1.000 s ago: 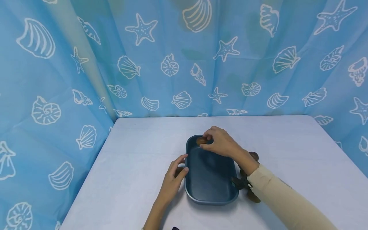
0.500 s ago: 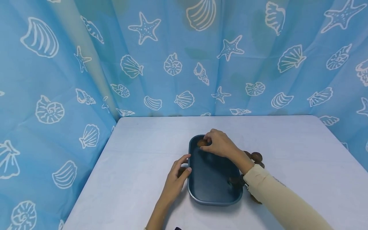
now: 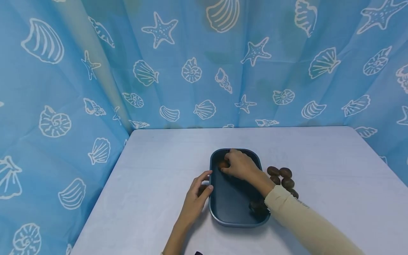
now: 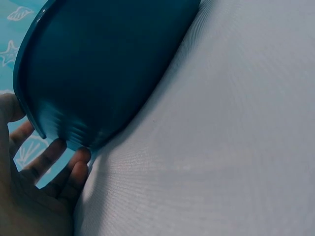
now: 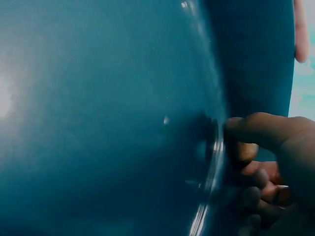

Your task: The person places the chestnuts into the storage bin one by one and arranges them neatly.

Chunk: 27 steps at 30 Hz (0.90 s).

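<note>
A dark blue rectangular tray (image 3: 234,224) with rounded corners stands on the white-covered table. Inside its far left corner, my right hand (image 3: 242,166) pinches a brown oval kiwi-like fruit (image 3: 223,164), low against the tray wall. In the right wrist view the fruit (image 5: 244,151) shows between thumb and fingers, partly hidden by them. My left hand (image 3: 196,196) rests against the tray's left outer side, thumb and fingertips touching near the rim. The left wrist view shows its fingers (image 4: 47,160) spread along the outer wall of the tray (image 4: 103,64).
Several more brown oval fruits (image 3: 285,173) lie in a cluster right of the tray; my right forearm sleeve (image 3: 306,219) partly covers that area. A blue curtain with white shell prints (image 3: 204,71) hangs behind the table (image 3: 165,159).
My right hand has gone lower into the tray with the fruit, toward the near side, uncovering more of the cluster on the right. My left hand stays at the tray's side.
</note>
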Motion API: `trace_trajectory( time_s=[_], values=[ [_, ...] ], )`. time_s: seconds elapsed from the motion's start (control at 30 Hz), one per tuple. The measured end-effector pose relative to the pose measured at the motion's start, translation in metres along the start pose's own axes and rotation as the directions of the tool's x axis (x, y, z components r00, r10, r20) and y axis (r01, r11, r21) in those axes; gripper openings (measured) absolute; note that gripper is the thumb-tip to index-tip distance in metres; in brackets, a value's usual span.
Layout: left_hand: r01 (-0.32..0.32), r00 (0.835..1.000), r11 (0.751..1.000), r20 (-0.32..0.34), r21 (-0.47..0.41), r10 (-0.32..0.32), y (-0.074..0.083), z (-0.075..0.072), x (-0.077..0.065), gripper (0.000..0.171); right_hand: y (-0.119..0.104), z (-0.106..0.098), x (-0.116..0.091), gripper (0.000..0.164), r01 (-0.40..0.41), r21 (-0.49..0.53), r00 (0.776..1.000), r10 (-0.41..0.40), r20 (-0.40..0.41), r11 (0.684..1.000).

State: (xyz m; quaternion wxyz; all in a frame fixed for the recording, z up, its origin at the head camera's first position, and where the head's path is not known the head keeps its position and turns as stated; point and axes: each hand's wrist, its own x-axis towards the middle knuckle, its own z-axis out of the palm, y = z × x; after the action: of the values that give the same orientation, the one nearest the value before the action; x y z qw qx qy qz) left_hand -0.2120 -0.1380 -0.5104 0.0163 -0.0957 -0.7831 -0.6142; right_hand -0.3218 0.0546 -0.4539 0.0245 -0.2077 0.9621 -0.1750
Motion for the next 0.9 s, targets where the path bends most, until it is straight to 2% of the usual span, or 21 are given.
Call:
trace_trajectory(
  time_s=[0.33, 0.5, 0.6, 0.77, 0.9],
  values=[
    [-0.016, 1.000, 1.000, -0.002, 0.013, 0.016, 0.000, -0.001, -0.001, 0.047, 0.000, 0.006, -0.002, 0.041, -0.030, 0.018, 0.999, 0.030, 0.011, 0.999],
    [-0.011, 1.000, 1.000, 0.003, 0.007, 0.011, -0.001, -0.001, -0.001, 0.047, -0.002, 0.004, -0.004, 0.054, -0.073, 0.053, 0.996, 0.070, 0.059, 0.996],
    [-0.007, 1.000, 1.000, 0.007, 0.008, 0.007, -0.001, 0.000, -0.001, 0.047, -0.003, -0.002, -0.007, 0.059, -0.082, 0.055, 0.995, 0.079, 0.060, 0.995],
    [-0.003, 1.000, 1.000, -0.001, 0.026, 0.004, 0.000, 0.001, -0.002, 0.046, -0.007, -0.022, -0.019, 0.058, -0.013, 0.060, 0.999, 0.015, -0.032, 0.998],
    [-0.004, 1.000, 0.999, -0.004, 0.034, 0.004, 0.002, -0.001, -0.002, 0.046, -0.013, -0.042, -0.032, 0.051, 0.046, 0.108, 0.992, -0.033, -0.120, 0.993]
  ],
)
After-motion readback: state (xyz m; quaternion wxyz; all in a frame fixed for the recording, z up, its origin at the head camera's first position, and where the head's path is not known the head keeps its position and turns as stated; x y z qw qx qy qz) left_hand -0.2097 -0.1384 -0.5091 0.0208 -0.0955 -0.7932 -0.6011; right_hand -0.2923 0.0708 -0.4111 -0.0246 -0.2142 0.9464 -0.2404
